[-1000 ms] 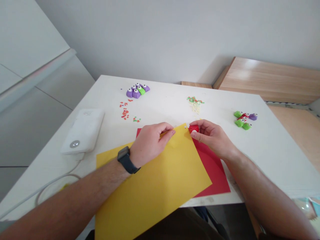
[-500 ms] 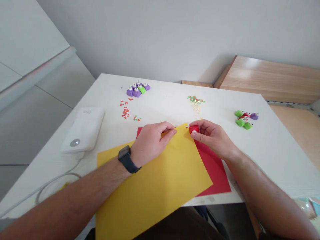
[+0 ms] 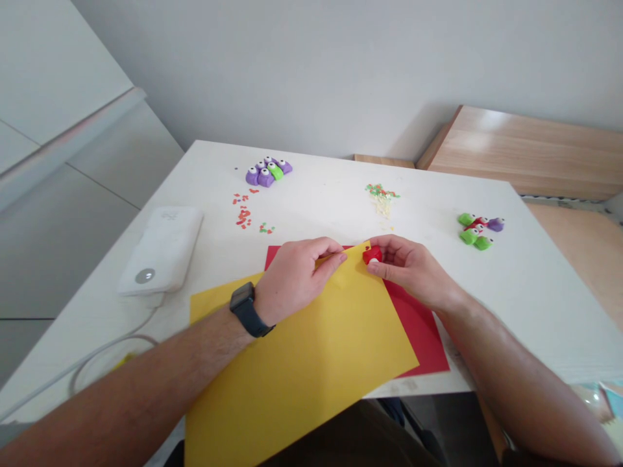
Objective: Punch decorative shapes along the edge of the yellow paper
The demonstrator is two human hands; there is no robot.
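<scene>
My left hand, with a dark watch on its wrist, pinches the far edge of a yellow sheet of paper. My right hand is closed round a small red craft punch with a white top, held at the sheet's far right corner. A small cut-out hole shows in that corner beside the punch. Under the yellow sheet lies a red sheet of paper, its right side and far edge showing.
Purple and green punches stand at the back left, more green, red and purple ones at the right. Red paper bits and a green and yellow pile of bits lie between. A white power bank with a cable is at left.
The red punch has shifted slightly left onto the corner of the yellow sheet with my right hand. The yellow sheet has slid a little right; my left hand keeps its pinch.
</scene>
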